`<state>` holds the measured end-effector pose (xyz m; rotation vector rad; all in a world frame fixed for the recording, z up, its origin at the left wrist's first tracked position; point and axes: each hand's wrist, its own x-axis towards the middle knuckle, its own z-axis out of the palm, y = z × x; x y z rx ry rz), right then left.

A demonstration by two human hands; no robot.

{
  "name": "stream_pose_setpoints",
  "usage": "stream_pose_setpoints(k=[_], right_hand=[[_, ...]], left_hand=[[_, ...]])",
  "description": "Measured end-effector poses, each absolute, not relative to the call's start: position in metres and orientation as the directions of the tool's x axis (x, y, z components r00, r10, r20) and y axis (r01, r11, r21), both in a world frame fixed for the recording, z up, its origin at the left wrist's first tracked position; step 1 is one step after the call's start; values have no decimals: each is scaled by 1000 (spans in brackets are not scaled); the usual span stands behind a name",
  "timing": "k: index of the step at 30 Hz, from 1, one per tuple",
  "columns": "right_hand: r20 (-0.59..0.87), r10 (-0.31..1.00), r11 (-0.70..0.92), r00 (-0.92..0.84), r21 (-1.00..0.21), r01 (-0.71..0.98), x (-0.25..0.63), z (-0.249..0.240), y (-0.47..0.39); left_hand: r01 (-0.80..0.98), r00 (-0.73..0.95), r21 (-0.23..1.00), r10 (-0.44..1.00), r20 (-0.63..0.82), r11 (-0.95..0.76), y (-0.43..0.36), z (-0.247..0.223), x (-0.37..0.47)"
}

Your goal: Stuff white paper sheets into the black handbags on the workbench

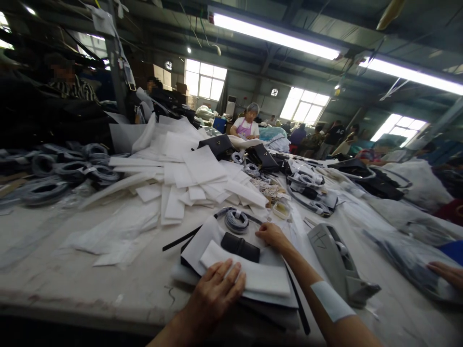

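Note:
On the table before me lies a flat black bag (pixel 186 260) covered by white padding sheets. My left hand (pixel 220 286) rests with spread fingers on a folded white foam sheet (pixel 253 277) over the bag's near part. Just beyond that sheet sits a small black folded piece with a band (pixel 240 246). A coiled grey strap in a white wrap (pixel 236 221) lies at the bag's far edge. Behind the coil curves a black strap (pixel 220 210); my right hand (pixel 272 235) pinches it at its right end, fingertips partly hidden. A pale patch (pixel 333 301) is on my right forearm.
A heap of white foam sheets (pixel 195 173) lies beyond the bag. Coiled straps (pixel 75 168) are piled at left. A grey tape dispenser (pixel 336 265) stands at right, near another person's hand (pixel 446 273). Black bags (pixel 262 156) lie farther back, before a co-worker (pixel 246 127).

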<state>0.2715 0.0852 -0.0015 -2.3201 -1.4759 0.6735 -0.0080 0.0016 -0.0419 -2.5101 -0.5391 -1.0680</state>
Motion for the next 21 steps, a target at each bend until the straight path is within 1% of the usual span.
stream_pose_setpoints(k=[3,6,9,11,12,13,14,15,16,17,18,19,20,21], right_hand=[[-112,931,-324,346,-688,649,275,1,70],[-34,936,-214,350,-846,489,274,5,55],[6,935,-120,354,-935,333,268,11,42],[6,936,-55,352,-985,164,264,17,34],[4,940,-22,341,-997,74,263,20,31],[4,944,-2,329,-1000,20,263,23,28],[4,948,-13,319,-999,50,265,25,26],[-1,949,-56,316,-985,164,267,26,25],[-10,947,-123,321,-935,332,271,27,25],[-26,942,-200,336,-846,495,275,27,26],[-47,934,-271,354,-740,616,279,27,29],[-75,927,-326,368,-649,688,283,27,32],[-108,922,-360,371,-591,722,285,26,37],[-141,920,-379,366,-557,739,285,24,42]], left_hand=[[467,650,-175,202,733,-867,3,-44,-9],[460,657,-172,204,726,-871,3,-45,-8],[457,653,-167,202,730,-874,3,-44,-8],[454,660,-166,205,723,-876,3,-44,-8],[453,662,-166,206,720,-876,3,-44,-9],[454,662,-164,208,720,-876,3,-44,-9],[455,661,-161,210,721,-876,3,-45,-8],[455,657,-157,212,723,-876,3,-45,-8],[456,654,-155,212,726,-877,2,-45,-8],[456,651,-154,210,729,-877,2,-45,-8],[456,648,-153,209,732,-876,2,-45,-8],[459,647,-154,210,733,-875,2,-44,-8],[462,645,-155,211,735,-873,2,-44,-8],[465,645,-156,213,734,-872,2,-44,-8]])
